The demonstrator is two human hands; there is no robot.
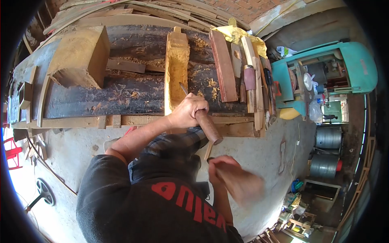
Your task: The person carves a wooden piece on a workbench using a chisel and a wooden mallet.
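Observation:
My left hand (pixel 188 111) is closed around a chisel with a thick wooden handle (pixel 209 127). Its metal blade (pixel 183 88) slants into the hollow of a long yellowish wood block (pixel 177 46), whose inside is roughly carved. Below and to the right, my right hand (pixel 221 170) is smeared by motion. Its fingers look closed on something with a dark end; a blurred brownish shape beside the hand cannot be told apart clearly. Wood chips (pixel 212 83) lie by the block on the dark bench (pixel 137 95).
A large squared timber (pixel 77 52) sits at the bench's left. On its right are a reddish board (pixel 223 67), several hand tools, one with a purple grip (pixel 249 77), and a yellow bag (pixel 233 34). Farther right stands a teal machine (pixel 358 67). Metal drums (pixel 328 137) stand beyond.

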